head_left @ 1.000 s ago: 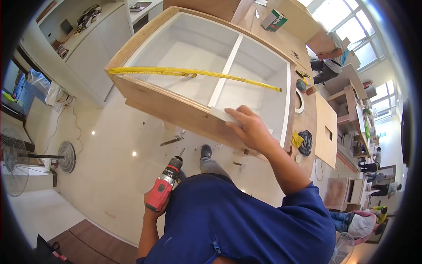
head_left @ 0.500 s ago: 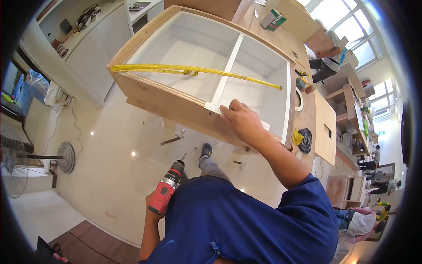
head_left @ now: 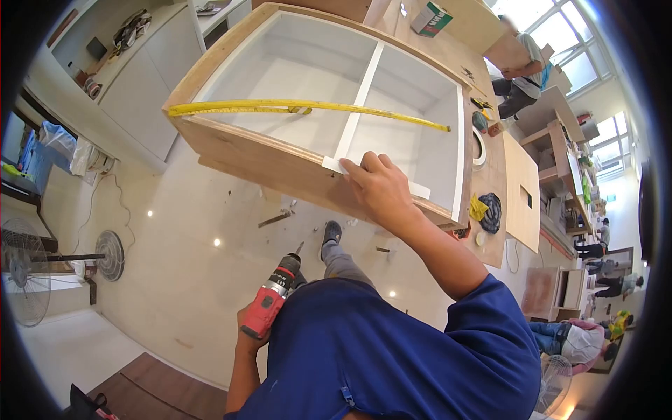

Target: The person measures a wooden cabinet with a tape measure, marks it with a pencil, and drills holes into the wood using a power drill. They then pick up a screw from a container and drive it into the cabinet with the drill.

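Observation:
My left hand (head_left: 250,333) is wrapped round the grip of a red and black cordless drill (head_left: 266,305), low beside my navy shirt, its bit pointing up and away. At the near edge of a wooden cabinet box (head_left: 259,150), my right hand (head_left: 381,187) pinches a white strip (head_left: 332,165) against the rim. The strip's ends show on both sides of that hand, its left end by the white divider (head_left: 360,98). A yellow measuring tape (head_left: 336,108) lies across the box, over the two white-lined compartments.
On the workbench (head_left: 493,164) to the right are a roll of tape (head_left: 479,148), a black bundle (head_left: 491,213) and a yellow cloth (head_left: 478,207). A green and white box (head_left: 430,19) stands farther back. A fan (head_left: 108,255) is at left; offcuts (head_left: 274,218) litter the floor. Other people work at right.
The view has shifted slightly. My right hand still presses the white strip at the box's edge, and my left still holds the drill.

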{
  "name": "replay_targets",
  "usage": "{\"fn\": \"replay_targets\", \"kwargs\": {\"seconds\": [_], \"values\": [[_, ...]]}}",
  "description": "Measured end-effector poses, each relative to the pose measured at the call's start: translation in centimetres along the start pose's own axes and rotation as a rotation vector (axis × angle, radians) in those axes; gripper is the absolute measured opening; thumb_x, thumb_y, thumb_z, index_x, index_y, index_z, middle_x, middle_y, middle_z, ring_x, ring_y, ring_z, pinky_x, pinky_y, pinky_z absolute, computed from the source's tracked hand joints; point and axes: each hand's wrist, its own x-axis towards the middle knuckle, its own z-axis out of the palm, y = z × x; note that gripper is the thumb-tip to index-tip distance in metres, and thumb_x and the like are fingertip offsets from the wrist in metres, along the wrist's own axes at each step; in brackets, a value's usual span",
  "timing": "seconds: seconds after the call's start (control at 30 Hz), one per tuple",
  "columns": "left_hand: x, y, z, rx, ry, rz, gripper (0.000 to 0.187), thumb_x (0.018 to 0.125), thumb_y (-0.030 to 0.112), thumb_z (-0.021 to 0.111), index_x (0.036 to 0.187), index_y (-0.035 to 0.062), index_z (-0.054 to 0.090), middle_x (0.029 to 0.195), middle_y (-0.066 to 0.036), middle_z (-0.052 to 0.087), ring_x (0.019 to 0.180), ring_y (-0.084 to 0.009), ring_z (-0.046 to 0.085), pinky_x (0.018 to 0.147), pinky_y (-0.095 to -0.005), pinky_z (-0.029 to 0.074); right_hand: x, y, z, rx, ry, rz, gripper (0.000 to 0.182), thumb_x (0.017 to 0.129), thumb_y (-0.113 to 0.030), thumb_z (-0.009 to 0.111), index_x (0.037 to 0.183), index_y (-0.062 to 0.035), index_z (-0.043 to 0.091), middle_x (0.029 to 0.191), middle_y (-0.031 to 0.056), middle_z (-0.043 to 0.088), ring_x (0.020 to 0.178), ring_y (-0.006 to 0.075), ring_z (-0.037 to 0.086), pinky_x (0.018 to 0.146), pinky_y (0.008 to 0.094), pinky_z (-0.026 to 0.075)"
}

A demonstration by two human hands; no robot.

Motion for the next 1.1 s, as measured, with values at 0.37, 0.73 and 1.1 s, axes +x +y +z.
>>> {"fn": "replay_targets", "kwargs": {"seconds": [0.37,0.73,1.1], "values": [[-0.4,-1.1,0.4,0.017,-0.036,0.014,0.022,0.081,0.012,0.064,0.103,0.0094,0.067,0.087,-0.014,0.067,0.078,-0.0371,0.066,0.067,-0.0424,0.054,0.9,-0.7,0.1,-0.009,-0.102,0.019,0.032,0.085,-0.011,0.068,0.116,-0.013,0.072,0.086,0.0076,0.053,0.08,0.0259,0.056,0.066,0.0386,0.05],[-0.9,-2.0,0.0,0.199,-0.123,0.015,0.028,0.085,0.015,0.069,0.113,0.0145,0.071,0.105,-0.012,0.073,0.091,-0.0341,0.071,0.078,-0.0419,0.058,1.7,3.6,-4.6,0.175,-0.031,0.128,0.023,0.087,-0.013,0.07,0.11,-0.0149,0.074,0.099,0.0086,0.061,0.096,0.0282,0.062,0.075,0.0387,0.053],[0.6,0.6,0.6,0.031,0.055,-0.051,0.02,0.088,0.017,0.07,0.108,0.0123,0.072,0.1,-0.012,0.073,0.085,-0.0327,0.072,0.073,-0.0406,0.058,5.6,6.6,-0.9,0.388,-0.011,0.027,0.022,0.097,-0.022,0.065,0.093,-0.0017,0.073,0.094,0.0143,0.07,0.092,0.0342,0.066,0.082,0.0403,0.052]]}}
